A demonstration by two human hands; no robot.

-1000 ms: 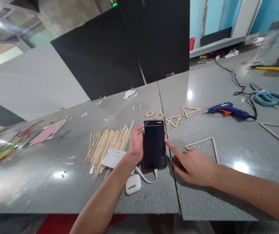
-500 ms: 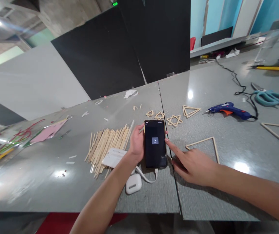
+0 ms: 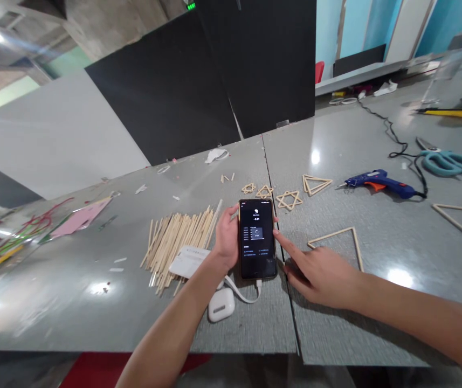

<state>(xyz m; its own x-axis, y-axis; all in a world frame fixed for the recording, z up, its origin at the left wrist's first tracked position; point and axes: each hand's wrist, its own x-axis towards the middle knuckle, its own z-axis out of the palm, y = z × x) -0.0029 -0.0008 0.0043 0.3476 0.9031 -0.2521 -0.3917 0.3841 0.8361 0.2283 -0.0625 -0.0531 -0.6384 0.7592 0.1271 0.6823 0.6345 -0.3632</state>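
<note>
Phone [image 3: 257, 240] sits just below the centre of the frame, upright to the viewer, screen lit with small text I can't read and a little box over the middle. From where I stand, the left hand [image 3: 227, 237] is closed around its left side, and fingertips show past the far edge, so the grip seems to run behind it. The right hand [image 3: 319, 272] holds nothing: forefinger stretched to the phone's right edge, the others loosely curled. Whether that tip presses or merely rests close, I can't tell.

I'd judge the step in hand to be working the phone, with that box looking like a loading sign. A tap would call for bringing the forefinger over the glass while the left grip stays steady; lifting the phone would need care, since a white cable [image 3: 249, 302] is plugged into its bottom end.

Sticks [image 3: 182, 234] lie heaped left of centre, below a white slab [image 3: 186, 262]. Stars [image 3: 290, 203] and a triangle [image 3: 319, 187] lie above the hands, the glue gun [image 3: 382, 183] right of them.
</note>
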